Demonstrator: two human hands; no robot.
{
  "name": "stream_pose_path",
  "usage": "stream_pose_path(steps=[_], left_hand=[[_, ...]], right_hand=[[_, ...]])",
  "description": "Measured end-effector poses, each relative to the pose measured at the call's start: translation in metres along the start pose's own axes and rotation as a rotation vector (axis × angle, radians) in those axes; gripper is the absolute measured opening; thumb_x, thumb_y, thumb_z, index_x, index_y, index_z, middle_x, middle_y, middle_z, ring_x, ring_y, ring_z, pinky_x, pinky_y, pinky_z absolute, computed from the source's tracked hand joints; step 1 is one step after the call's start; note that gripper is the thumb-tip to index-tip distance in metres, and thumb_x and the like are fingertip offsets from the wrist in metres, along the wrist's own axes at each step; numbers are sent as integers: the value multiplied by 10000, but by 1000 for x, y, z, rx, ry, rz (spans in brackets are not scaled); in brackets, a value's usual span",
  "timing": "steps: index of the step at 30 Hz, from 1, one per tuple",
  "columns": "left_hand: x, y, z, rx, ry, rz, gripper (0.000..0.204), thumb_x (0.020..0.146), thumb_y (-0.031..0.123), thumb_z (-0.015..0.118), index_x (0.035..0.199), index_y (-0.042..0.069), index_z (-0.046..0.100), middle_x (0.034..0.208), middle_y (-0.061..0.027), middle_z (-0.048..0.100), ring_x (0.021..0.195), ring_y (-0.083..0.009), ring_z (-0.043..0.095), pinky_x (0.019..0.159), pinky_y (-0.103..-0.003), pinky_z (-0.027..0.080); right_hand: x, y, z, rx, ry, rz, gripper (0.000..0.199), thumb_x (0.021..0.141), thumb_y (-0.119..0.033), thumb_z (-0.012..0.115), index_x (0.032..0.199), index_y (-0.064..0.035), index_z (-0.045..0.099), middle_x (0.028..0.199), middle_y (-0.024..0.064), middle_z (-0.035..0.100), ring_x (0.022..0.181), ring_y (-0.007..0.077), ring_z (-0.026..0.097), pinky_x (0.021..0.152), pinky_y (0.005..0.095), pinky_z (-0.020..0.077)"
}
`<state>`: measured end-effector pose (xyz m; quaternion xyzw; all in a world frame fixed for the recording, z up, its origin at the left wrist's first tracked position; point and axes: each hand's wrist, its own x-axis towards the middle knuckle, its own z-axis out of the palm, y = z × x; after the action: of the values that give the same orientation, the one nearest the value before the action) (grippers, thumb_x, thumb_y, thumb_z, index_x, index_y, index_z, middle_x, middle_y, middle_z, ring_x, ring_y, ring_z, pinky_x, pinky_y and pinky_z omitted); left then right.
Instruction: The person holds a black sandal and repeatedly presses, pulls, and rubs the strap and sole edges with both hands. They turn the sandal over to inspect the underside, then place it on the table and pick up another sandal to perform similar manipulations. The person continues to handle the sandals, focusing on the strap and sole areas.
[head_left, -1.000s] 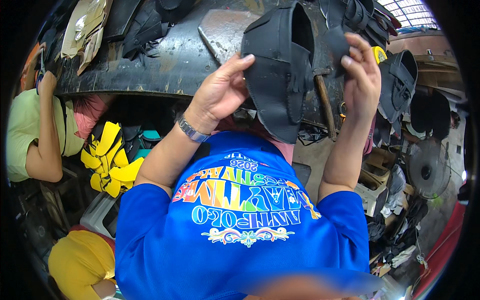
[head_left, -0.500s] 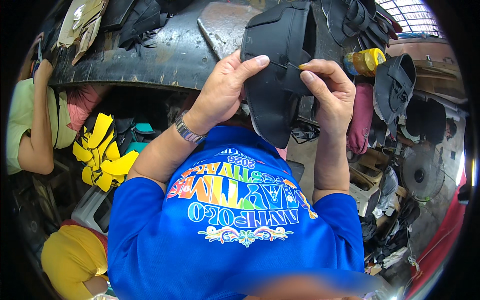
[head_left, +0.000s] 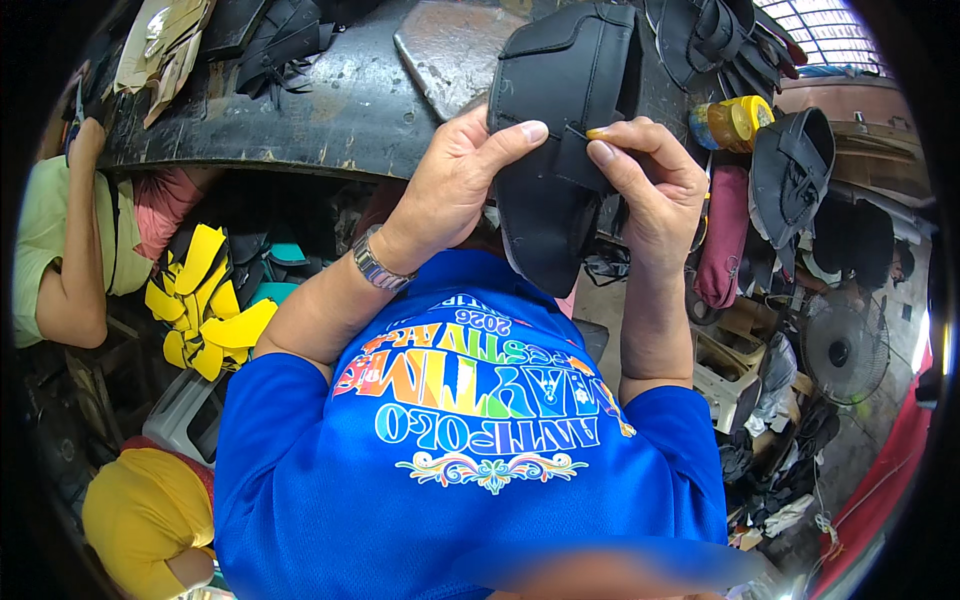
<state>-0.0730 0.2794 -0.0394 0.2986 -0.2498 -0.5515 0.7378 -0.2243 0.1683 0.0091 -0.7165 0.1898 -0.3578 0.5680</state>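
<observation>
A black leather shoe upper (head_left: pixel 545 90) with stitched edges hangs over the near edge of the bench, its narrow lower end against my blue shirt. My left hand (head_left: pixel 455 180) is closed round its left side, the thumb pressed flat on the leather and the other fingers hidden behind it. Just to the right, my right hand (head_left: pixel 655 175) pinches a thin dark strand (head_left: pixel 577 131) that runs to the leather between the two thumbs. Whether it is thread or a narrow cord I cannot tell.
A dark worn bench (head_left: pixel 300 120) carries a flat slab (head_left: pixel 440 50), black leather pieces and a yellow-lidded jar (head_left: pixel 735 122). Another upper (head_left: pixel 790 165) lies to the right, above a fan (head_left: pixel 845 350). Yellow cut pieces (head_left: pixel 215 310) are at left, near a co-worker's arm (head_left: pixel 85 240).
The upper and both hands have shifted slightly; the upper's top has moved a little right. The right fingers have drawn slightly nearer the left thumb, still pinched.
</observation>
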Motion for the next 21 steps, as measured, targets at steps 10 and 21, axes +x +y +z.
stream_pose_path(steps=[10,21], left_hand=[[-2,0,-2,29,7,-9,297,1002,194,597,1236,13,577,1138,-97,690,1009,-123,682,881,-259,560],[-2,0,-4,72,26,22,307,937,100,685,1215,-10,612,1114,-86,699,976,-115,669,873,-260,553]], right_hand=[[-2,0,2,-25,16,23,93,852,13,718,944,27,721,867,25,689,801,67,617,744,196,479],[-4,0,10,-139,48,-22,69,851,17,714,920,23,712,857,24,691,788,64,624,721,204,493]])
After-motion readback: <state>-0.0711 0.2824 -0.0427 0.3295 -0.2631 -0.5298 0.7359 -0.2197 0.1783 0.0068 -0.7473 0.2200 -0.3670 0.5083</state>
